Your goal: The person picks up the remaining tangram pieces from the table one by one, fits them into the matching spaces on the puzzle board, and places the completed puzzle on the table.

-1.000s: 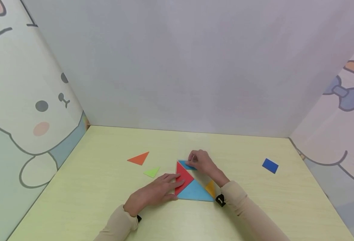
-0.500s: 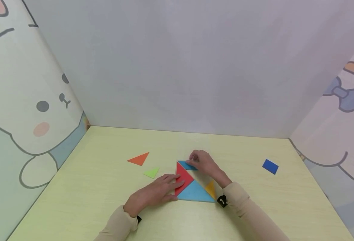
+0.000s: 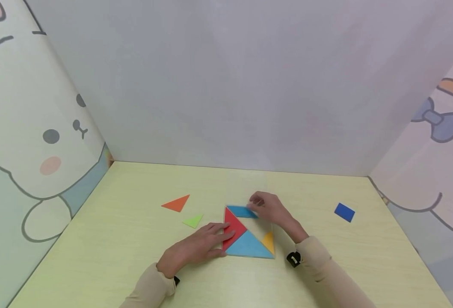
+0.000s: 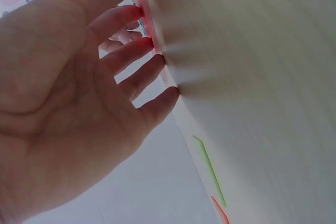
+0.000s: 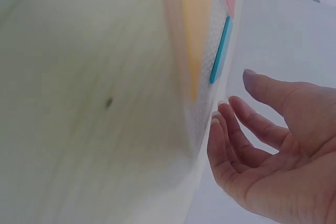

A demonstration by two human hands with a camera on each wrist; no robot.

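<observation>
My left hand (image 3: 197,246) rests with extended fingers on the red triangle (image 3: 239,228) in a square tangram tray (image 3: 258,229). Below it in the tray lies a large light blue triangle (image 3: 249,246), and a small yellow triangle (image 3: 268,243) fills the lower right side. A blue parallelogram (image 3: 239,211) lies along the tray's top edge. Close to its right end is my right hand (image 3: 270,209). In the right wrist view the thumb stands apart from the loosely bent fingers (image 5: 226,145), with nothing between them and the blue piece (image 5: 220,51) beyond.
An orange triangle (image 3: 177,203) and a smaller lime green triangle (image 3: 193,220) lie on the table (image 3: 141,239) left of the tray. Far to the right lies a dark blue four-sided piece (image 3: 344,212). A pale wall (image 3: 241,107) rises behind the table.
My right hand has drawn off to the right from the blue parallelogram, which stays at the tray's top edge and now shows more fully. The left hand keeps its place on the red triangle.
</observation>
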